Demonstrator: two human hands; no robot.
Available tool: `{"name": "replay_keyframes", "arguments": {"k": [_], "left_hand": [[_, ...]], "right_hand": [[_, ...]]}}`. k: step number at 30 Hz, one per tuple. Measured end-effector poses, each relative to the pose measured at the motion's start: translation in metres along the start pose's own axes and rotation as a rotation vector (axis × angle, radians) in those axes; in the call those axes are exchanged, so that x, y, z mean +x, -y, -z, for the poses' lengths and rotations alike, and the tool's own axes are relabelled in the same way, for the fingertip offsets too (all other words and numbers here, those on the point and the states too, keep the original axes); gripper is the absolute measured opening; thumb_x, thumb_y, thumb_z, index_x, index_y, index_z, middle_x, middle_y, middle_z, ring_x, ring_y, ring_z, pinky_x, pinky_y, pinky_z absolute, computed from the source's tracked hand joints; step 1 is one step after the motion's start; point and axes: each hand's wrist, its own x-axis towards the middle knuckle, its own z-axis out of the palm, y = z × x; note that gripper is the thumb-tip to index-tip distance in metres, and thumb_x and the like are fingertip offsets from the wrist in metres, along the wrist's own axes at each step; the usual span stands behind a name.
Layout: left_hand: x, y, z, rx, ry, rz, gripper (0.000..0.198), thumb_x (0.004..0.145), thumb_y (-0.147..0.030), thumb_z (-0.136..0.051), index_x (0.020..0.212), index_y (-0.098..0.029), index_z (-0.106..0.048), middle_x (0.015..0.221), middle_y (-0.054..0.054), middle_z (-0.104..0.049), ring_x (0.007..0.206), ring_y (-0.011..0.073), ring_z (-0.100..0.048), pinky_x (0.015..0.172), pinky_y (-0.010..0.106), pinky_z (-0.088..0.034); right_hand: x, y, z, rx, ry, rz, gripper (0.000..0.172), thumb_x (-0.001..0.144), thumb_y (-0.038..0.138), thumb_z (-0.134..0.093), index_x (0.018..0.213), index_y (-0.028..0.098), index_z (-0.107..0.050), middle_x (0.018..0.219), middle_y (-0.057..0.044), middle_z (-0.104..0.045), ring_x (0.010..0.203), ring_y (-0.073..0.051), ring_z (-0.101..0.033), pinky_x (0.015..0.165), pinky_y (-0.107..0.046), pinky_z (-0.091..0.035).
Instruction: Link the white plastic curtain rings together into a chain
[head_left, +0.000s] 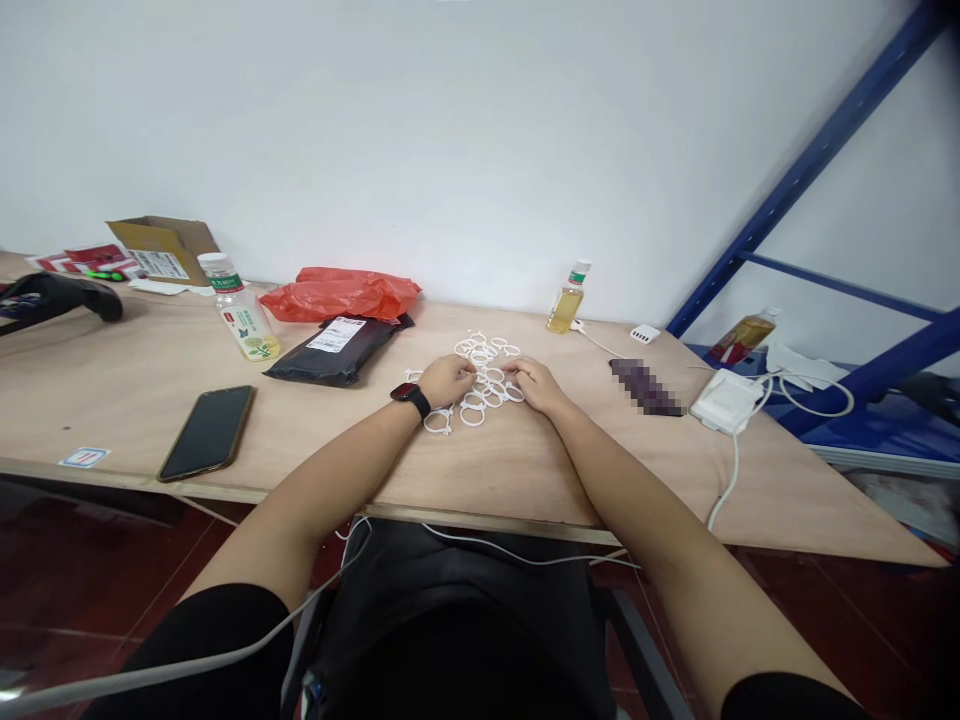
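A loose cluster of white plastic rings (472,412), each with a small tab on its rim, lies on the wooden table in front of me. My left hand (448,378), with a black watch (411,397) on its wrist, is at the left side of the cluster. Its fingers are curled closed; the hand's back hides what is in them. On the other side, my right hand (534,382) has its thumb and fingers pinched together at the edge of a white ring (513,393). More rings (480,350) lie just beyond both hands.
Left of the rings are a phone (208,432), a black package (330,362), a red plastic bag (341,295), a drink bottle (244,315) and a cardboard box (166,250). To the right stand another bottle (567,300), a white charger (726,402) with cables and a blue metal frame (814,165).
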Motion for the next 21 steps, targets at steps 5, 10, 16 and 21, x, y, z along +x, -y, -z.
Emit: {"name": "replay_keyframes", "arguments": {"k": [5, 10, 16, 21], "left_hand": [[0.001, 0.002, -0.002, -0.004, -0.004, 0.004, 0.022, 0.087, -0.029, -0.055, 0.093, -0.018, -0.073, 0.099, 0.006, -0.072, 0.091, 0.0196, -0.065, 0.086, 0.031, -0.051], [0.000, 0.002, -0.001, 0.003, -0.018, 0.005, 0.022, 0.087, -0.030, -0.056, 0.093, -0.018, -0.074, 0.099, 0.007, -0.072, 0.090, 0.0197, -0.065, 0.085, 0.031, -0.051], [0.000, 0.001, -0.001, -0.001, -0.021, -0.002, 0.021, 0.086, -0.028, -0.057, 0.093, -0.018, -0.073, 0.098, 0.006, -0.072, 0.088, 0.0186, -0.064, 0.083, 0.030, -0.051], [0.000, -0.001, 0.000, -0.025, -0.033, -0.016, 0.019, 0.087, -0.026, -0.057, 0.093, -0.017, -0.073, 0.097, 0.006, -0.071, 0.087, 0.0185, -0.064, 0.083, 0.031, -0.051]], "right_hand": [[0.015, -0.014, -0.003, -0.231, -0.071, -0.140, 0.043, 0.088, 0.019, -0.038, 0.121, 0.015, -0.065, 0.123, -0.011, -0.065, 0.115, -0.023, -0.058, 0.102, -0.035, -0.044], [0.029, -0.018, -0.009, -0.327, 0.002, -0.160, 0.047, 0.087, 0.018, -0.045, 0.131, 0.013, -0.060, 0.136, -0.016, -0.059, 0.121, -0.033, -0.053, 0.105, -0.046, -0.039], [0.031, -0.014, -0.010, -0.346, 0.056, -0.152, 0.038, 0.086, 0.017, -0.049, 0.118, 0.022, -0.068, 0.129, -0.011, -0.064, 0.114, -0.031, -0.055, 0.101, -0.045, -0.040], [0.021, -0.011, -0.005, -0.299, -0.018, -0.191, 0.027, 0.084, 0.017, -0.052, 0.102, 0.018, -0.072, 0.107, -0.013, -0.069, 0.099, -0.026, -0.062, 0.091, -0.038, -0.047]]}}
